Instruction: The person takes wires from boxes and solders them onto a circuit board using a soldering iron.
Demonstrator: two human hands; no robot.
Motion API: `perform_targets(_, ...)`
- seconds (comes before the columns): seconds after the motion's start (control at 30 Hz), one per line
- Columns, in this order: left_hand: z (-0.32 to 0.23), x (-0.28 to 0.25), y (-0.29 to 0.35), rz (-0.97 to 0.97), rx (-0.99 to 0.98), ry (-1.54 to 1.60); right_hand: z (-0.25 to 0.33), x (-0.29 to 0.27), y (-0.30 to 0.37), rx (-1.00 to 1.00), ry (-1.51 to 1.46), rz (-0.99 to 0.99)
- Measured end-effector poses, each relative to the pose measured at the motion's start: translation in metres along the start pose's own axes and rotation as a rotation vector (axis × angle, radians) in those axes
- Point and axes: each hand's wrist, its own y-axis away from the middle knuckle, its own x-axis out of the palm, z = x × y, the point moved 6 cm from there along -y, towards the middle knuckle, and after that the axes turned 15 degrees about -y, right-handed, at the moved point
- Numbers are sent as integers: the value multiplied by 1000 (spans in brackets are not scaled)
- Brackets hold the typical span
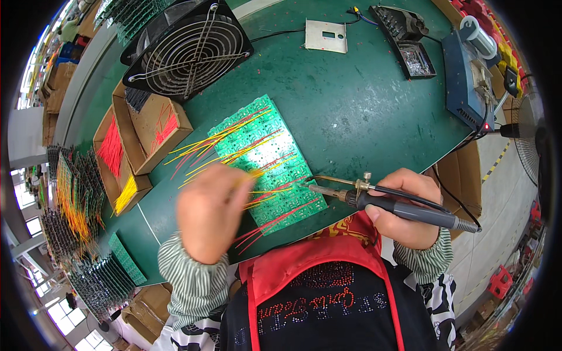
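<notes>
A green circuit board panel (278,131) lies on the table before me, with rows of red and yellow wires sticking out past its left edge. My right hand (407,207) grips a grey soldering iron (404,212) fitted with a thin brass feed tube. The iron's tip meets or nearly meets the panel's right side. Over the lower left of the panel, my left hand (213,207) is smeared by motion, its fingers drawn together around what looks like a yellow wire (256,173). The hand hides part of the wires beneath.
Cardboard trays (153,153) of red and yellow wires stand left, below a black fan (193,52). Stacked boards (76,193) fill the far left. A blue soldering station (462,82) with a solder reel (480,38) stands right. A metal plate (325,37) and black tool tray (417,61) lie at the back.
</notes>
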Motion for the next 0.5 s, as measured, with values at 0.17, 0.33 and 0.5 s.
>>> perform_targets(0.17,-3,-23,-4,-177,-147,-285,-1,-8,5,19,16,-25)
perform_targets(0.33,-27,29,-11,48,3,3,-3,-14,7,25,3,-52)
perform_targets(0.5,-28,39,-14,80,-9,47,-4,-14,6,-15,11,-63)
